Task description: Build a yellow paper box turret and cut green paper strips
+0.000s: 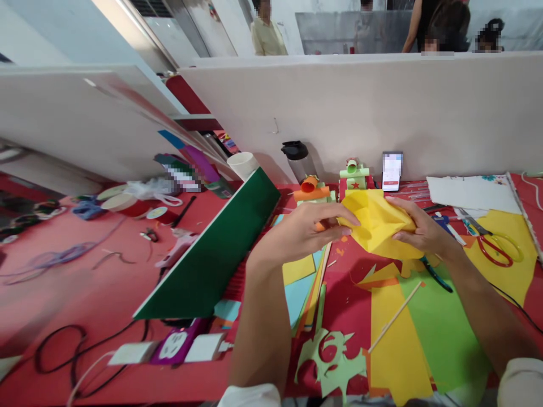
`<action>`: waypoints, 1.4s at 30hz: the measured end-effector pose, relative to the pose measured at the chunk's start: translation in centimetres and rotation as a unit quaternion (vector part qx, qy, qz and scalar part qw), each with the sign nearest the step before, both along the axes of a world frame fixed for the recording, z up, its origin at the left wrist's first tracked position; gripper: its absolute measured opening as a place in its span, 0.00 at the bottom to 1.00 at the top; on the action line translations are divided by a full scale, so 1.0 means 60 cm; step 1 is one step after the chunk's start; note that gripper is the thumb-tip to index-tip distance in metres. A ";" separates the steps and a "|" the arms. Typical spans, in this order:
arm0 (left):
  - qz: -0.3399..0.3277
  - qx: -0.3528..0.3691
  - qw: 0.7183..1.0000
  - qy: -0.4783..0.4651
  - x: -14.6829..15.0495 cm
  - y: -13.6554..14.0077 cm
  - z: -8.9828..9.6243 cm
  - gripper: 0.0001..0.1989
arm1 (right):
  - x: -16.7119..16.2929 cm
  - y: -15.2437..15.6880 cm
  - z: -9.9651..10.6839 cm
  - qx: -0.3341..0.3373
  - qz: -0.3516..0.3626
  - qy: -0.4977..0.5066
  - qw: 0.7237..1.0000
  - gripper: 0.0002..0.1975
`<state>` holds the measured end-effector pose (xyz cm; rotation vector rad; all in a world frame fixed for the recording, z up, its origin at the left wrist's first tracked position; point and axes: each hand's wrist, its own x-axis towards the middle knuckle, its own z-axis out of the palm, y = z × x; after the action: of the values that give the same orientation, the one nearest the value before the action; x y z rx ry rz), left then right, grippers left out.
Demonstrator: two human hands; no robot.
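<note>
Left hand [309, 229] and right hand [418, 229] both pinch a crumpled yellow paper [375, 223], fingers closed on its edges, held above the red table [106, 282] strewn with colored sheets; scissors [487, 240] lie right.

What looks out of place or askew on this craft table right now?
The green board lies tilted, propped over paper sheets rather than flat. The yellow paper held by the left hand and right hand is creased. Cables sprawl loose.
</note>
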<state>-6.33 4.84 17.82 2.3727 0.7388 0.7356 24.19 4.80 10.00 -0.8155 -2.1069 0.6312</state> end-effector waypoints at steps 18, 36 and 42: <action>-0.067 0.258 0.962 -0.055 -0.004 0.019 -0.018 0.14 | 0.008 0.001 -0.002 -0.052 -0.005 0.040 0.998 0.34; -0.089 0.137 0.986 -0.026 0.010 0.010 -0.016 0.10 | 0.002 0.000 -0.001 -0.072 0.007 0.071 0.995 0.37; -0.063 0.093 0.993 -0.029 0.013 0.005 -0.014 0.09 | 0.001 -0.002 -0.001 -0.084 0.000 0.072 0.994 0.37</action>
<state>-5.52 5.12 16.96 2.5249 0.5112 0.8476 24.27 4.69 9.94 -0.8360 -1.9418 0.8509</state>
